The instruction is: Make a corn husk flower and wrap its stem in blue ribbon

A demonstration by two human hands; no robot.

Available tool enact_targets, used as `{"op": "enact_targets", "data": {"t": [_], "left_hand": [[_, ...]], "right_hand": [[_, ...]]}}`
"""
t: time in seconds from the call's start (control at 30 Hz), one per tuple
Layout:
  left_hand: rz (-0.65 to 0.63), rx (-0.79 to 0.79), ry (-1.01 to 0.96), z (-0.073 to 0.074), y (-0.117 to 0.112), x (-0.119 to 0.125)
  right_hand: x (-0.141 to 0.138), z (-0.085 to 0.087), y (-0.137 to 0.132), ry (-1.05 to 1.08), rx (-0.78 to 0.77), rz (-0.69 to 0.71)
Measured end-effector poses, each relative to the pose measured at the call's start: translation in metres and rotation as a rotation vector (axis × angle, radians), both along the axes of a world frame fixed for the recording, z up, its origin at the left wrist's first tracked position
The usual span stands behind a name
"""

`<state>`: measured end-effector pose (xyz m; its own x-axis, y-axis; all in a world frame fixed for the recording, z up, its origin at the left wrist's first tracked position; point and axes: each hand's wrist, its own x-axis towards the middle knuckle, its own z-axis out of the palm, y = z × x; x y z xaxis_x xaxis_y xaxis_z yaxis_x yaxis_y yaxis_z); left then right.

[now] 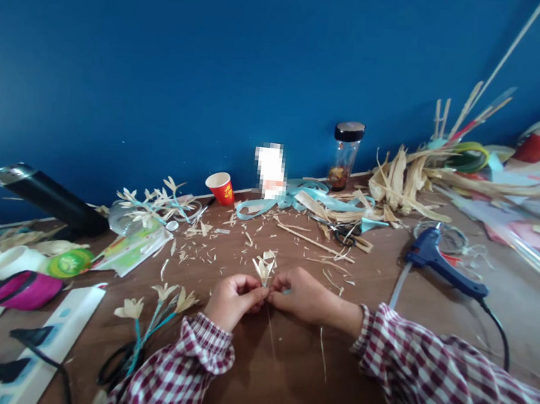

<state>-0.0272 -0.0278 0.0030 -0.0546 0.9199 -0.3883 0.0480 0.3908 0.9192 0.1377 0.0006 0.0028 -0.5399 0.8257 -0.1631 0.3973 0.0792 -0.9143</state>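
Observation:
Both my hands meet over the middle of the brown table, pinching the base of a small pale husk flower (pixel 264 267). My left hand (pixel 234 301) is closed, thumb and fingertips on the flower's stem end. Against it, my right hand (pixel 305 298) closes its fingertips at the same spot, where a bit of light blue shows. A thin strand trails down below the fingers. Left of my left hand lie finished-looking husk flowers (pixel 131 308) on blue-wrapped stems, with black-handled scissors (pixel 114 363) partly under them.
A blue glue gun (pixel 447 262) with its cord lies at right. Behind stand a red paper cup (pixel 221 188) and a lidded glass jar (pixel 345 155). Corn husks (pixel 402 180) and blue ribbon (pixel 254 208) lie at the back. A white power strip (pixel 55 340) sits at left; scraps litter the table.

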Motion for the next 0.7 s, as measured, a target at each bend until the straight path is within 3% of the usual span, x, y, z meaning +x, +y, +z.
{"op": "enact_targets", "data": {"t": [0.33,0.57,0.7], "left_hand": [[0.116,-0.069,-0.14,0.005,-0.018,0.0],[0.155,-0.104,-0.171,-0.004,-0.019,0.005],[0.158,-0.016,-0.077,-0.009,-0.019,0.007]], "right_hand": [[-0.005,0.001,0.001,0.224,-0.076,-0.042],[-0.004,0.001,-0.002,0.149,0.008,-0.058],[-0.004,0.002,-0.009,0.056,0.192,-0.107]]}}
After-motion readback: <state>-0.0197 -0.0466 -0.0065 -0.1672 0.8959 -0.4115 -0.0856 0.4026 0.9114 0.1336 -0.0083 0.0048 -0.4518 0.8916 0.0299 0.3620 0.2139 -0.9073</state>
